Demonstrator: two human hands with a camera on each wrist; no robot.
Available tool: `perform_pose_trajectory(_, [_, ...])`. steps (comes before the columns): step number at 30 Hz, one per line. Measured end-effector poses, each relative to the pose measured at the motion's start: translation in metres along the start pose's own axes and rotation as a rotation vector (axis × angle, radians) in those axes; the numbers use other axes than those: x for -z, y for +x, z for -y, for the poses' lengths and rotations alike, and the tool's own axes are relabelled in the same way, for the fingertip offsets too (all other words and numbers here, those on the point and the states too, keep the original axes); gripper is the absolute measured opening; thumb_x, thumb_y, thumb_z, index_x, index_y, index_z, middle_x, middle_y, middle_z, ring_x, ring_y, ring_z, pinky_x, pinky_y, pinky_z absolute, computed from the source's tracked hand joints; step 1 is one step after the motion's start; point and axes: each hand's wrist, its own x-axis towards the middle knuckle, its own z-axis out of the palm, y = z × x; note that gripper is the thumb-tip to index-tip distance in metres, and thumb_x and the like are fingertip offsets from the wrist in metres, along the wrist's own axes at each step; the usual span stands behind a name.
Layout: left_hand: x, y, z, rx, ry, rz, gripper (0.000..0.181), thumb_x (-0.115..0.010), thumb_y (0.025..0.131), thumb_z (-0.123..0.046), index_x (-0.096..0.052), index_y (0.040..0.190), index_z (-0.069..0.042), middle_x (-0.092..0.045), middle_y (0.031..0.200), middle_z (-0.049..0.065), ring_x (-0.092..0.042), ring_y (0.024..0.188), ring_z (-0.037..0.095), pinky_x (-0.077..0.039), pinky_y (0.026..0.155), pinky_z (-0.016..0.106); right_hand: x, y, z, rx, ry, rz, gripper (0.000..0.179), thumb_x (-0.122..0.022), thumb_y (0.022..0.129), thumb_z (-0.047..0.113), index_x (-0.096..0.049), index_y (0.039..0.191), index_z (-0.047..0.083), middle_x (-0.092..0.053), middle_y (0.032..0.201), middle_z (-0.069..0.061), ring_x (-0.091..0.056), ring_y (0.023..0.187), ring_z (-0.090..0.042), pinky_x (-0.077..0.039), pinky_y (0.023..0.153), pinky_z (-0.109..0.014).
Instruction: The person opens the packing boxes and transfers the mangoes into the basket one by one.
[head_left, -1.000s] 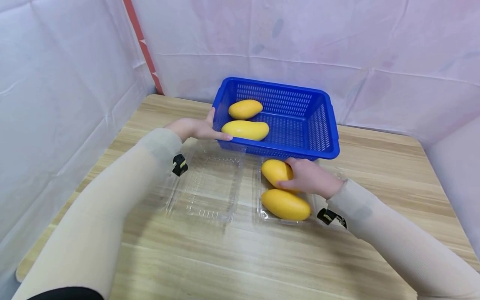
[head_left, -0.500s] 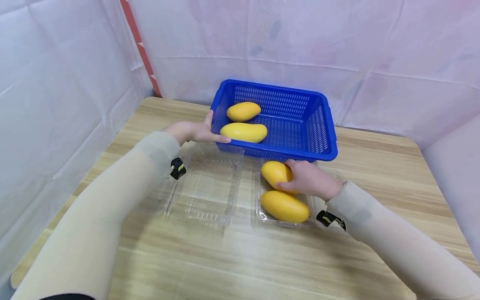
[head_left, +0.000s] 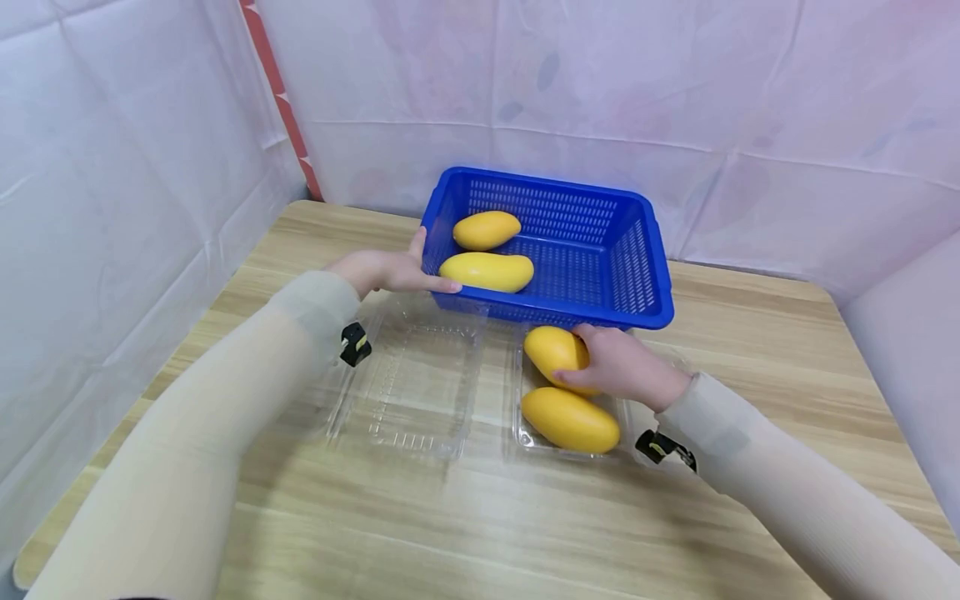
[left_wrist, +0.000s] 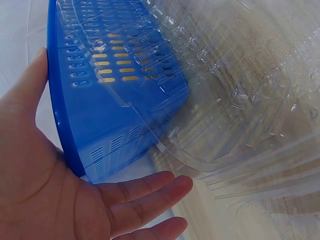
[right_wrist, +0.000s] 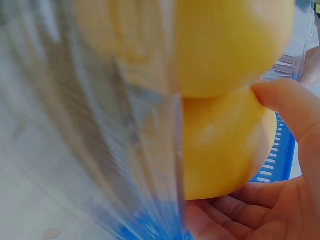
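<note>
My right hand [head_left: 626, 367] grips a yellow mango [head_left: 551, 350], which lies at the far end of a clear plastic clamshell box [head_left: 528, 437]. Thumb and fingers curl around this mango [right_wrist: 225, 145] in the right wrist view. Beside it, nearer me, a second mango [head_left: 570, 421] rests in the same box. My left hand [head_left: 393, 271] is at the left front corner of a blue perforated basket [head_left: 555, 312], thumb and fingers spread along its rim. In the left wrist view, the palm [left_wrist: 60, 195] lies against the rim and several fingers extend straight. Two more mangoes [head_left: 486, 230] lie in the basket's left half.
Another clear clamshell box [head_left: 423, 383] stands open on the wooden table [head_left: 390, 525], in front of the left hand. The basket stands near the back edge, before a pale cloth wall [head_left: 600, 83]. A similar cloth [head_left: 127, 208] hangs along the left side.
The head view has tilted slightly upward, so the basket and boxes appear a little lower. Both hands keep their places on the basket corner and the mango.
</note>
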Motion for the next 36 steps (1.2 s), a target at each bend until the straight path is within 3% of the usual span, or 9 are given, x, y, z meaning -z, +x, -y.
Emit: perform_pose_trajectory(36, [-0.0021,-0.0022,-0.0008,-0.029,-0.005,-0.026,0.122,-0.052,0.077,-0.072,0.038,0.136,-0.016,0.032,0.148,0.008,0.007,0.14,0.029,-0.011,0.11,0.051,0.0039,-0.0084,0.0062,0.03,-0.005,-0.084,0.051,-0.072,0.078,0.044,-0.054,0.103,0.003,-0.053,0.074,-0.002,-0.049,0.063,-0.017,-0.041,0.056,-0.03])
